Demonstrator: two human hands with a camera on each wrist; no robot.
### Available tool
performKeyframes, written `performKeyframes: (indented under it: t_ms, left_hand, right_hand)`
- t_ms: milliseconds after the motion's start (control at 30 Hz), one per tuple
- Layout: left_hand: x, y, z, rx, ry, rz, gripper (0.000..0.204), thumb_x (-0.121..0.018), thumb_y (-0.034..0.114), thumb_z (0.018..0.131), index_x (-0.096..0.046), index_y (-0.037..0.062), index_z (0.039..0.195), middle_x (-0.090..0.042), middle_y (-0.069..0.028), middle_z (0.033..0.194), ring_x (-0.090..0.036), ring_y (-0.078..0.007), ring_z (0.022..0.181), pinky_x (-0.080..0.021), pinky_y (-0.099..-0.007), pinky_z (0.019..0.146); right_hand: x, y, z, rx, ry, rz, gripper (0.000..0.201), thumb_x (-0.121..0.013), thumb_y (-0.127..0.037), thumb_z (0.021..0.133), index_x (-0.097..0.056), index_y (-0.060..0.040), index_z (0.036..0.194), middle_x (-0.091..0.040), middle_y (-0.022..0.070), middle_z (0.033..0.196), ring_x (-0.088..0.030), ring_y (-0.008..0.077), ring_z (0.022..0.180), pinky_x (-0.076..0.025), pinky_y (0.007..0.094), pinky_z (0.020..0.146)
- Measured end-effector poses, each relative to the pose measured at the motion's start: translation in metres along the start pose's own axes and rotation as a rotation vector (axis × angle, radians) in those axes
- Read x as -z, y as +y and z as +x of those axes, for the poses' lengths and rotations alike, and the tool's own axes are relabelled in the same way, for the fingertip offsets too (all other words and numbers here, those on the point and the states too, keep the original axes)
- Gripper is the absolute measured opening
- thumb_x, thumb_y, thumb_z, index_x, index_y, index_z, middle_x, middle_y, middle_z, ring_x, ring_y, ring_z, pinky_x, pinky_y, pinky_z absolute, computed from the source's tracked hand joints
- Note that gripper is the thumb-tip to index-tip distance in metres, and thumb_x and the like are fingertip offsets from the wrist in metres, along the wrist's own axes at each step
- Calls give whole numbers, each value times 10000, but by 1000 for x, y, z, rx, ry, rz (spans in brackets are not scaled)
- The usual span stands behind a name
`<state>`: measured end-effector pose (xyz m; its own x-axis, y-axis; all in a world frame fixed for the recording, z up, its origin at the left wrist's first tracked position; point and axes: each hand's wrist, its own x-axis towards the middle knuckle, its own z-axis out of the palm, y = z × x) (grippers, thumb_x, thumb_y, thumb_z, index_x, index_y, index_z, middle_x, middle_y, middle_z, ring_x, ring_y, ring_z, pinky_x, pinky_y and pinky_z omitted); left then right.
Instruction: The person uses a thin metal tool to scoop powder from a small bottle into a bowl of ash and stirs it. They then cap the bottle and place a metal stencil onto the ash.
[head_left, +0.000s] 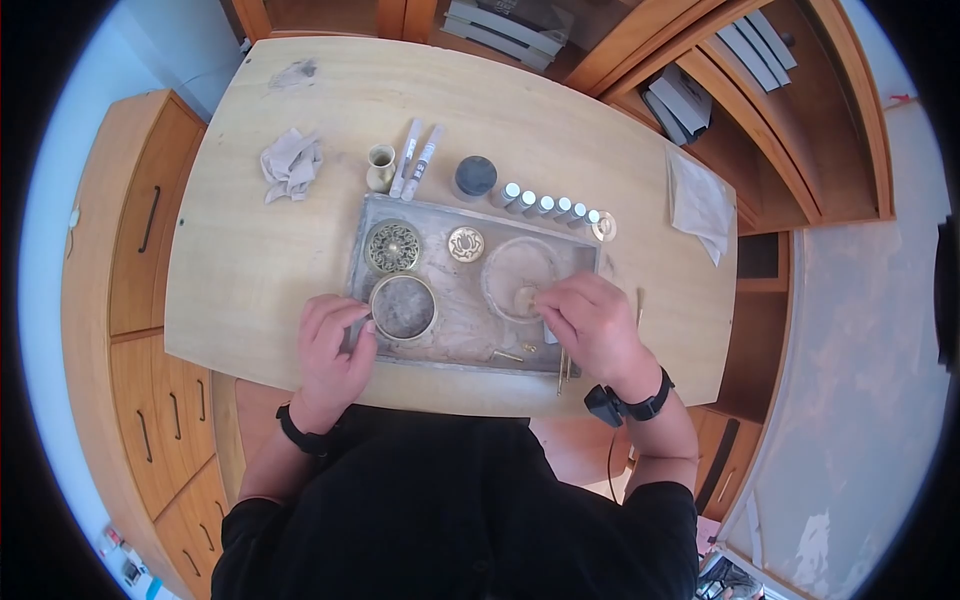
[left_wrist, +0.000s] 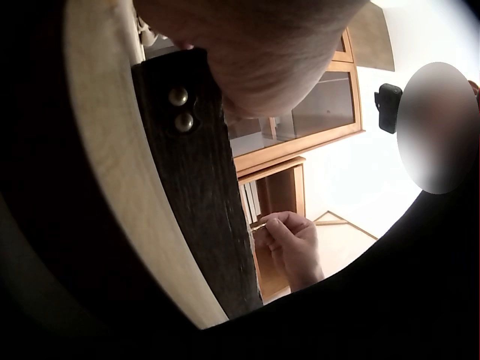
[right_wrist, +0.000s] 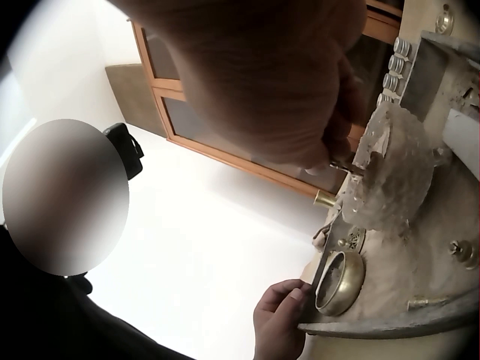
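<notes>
My left hand (head_left: pixel 335 345) holds the near left side of a round brass bowl (head_left: pixel 435 310) with thumb and bent fingers; grey ash-like powder fills the bowl. My right hand (head_left: pixel 592 318) pinches the thin handle of a small round-ended spoon (head_left: pixel 525 297). The spoon's end dips inside a clear, bumpy glass bowl (right_wrist: pixel 411 191) with tan powder in it. Both bowls stand in a grey, powder-dusted tray (head_left: pixel 450 364). Behind the brass bowl lies an openwork brass lid (head_left: pixel 393 246), with a small patterned brass disc (head_left: pixel 466 244) to its right.
Beyond the tray stand a small brass vase (head_left: pixel 380 168), two pen-like tubes (head_left: pixel 420 162), a dark round jar (head_left: pixel 475 176) and several small metal-capped vials (head_left: pixel 528 203). Crumpled tissue (head_left: pixel 292 165) lies far left. Thin brass tools (head_left: pixel 563 372) lean at the tray's near right corner.
</notes>
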<state>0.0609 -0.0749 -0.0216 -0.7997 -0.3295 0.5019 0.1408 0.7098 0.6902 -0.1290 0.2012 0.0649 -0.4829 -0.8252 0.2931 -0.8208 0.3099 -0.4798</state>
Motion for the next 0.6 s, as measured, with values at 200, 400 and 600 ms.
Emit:
performKeyframes:
  t_ms: [200, 400, 600]
  left_hand:
    - [0, 0, 0, 2, -1, -4, 266, -732, -69, 809, -659, 17, 1050, -679, -151, 1027, -629, -343, 942, -518, -439, 837]
    - [-1, 0, 0, 2, -2, -1, 259, -734, -64, 811, -660, 20, 1046, -683, -148, 1023, -630, -343, 945, -515, -440, 847]
    - [0, 0, 1, 4, -4, 8, 256, -736, -61, 813, -661, 21, 1043, -685, -145, 1021, -632, -342, 946, -517, -440, 847]
  right_hand:
    - [2, 3, -3, -1, -32, -7, 138, -787, -9, 815, -707, -15, 927, -704, 135, 882, -680, 339, 795, -576, 424, 696]
    - [6, 10, -5, 9, -45, -93, 119, -766, -1, 820, -704, -11, 922, -702, 133, 893, -674, 348, 813, -574, 428, 706]
    - [6, 13, 0, 2, 25, -135, 141, -752, 2, 809, -700, -14, 939, -697, 134, 903, -668, 346, 818, -571, 427, 711]
